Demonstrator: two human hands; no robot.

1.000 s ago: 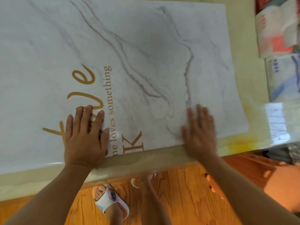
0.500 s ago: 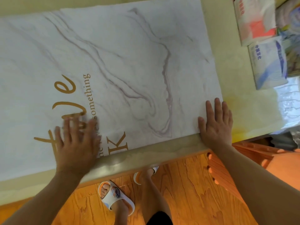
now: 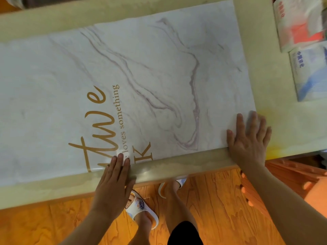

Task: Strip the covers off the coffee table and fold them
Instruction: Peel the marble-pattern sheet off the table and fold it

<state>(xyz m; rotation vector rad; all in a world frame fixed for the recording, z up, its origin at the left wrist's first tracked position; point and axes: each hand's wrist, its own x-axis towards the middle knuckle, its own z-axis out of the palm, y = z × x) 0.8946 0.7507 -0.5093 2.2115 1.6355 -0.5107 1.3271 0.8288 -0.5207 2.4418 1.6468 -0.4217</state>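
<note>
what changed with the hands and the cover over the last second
The left hand slid back off the gold lettering to the near edge of the cover, only its fingertips on it now. The right hand moved right along that edge to the cover's near right corner, lying flat across it. Neither hand has gripped anything. The cover lies spread on the table as before, and the tissue packs are where they were.

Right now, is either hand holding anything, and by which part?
Nothing is gripped. Both hands lie flat: left hand on the cover's near edge, right hand on its near corner.
</note>
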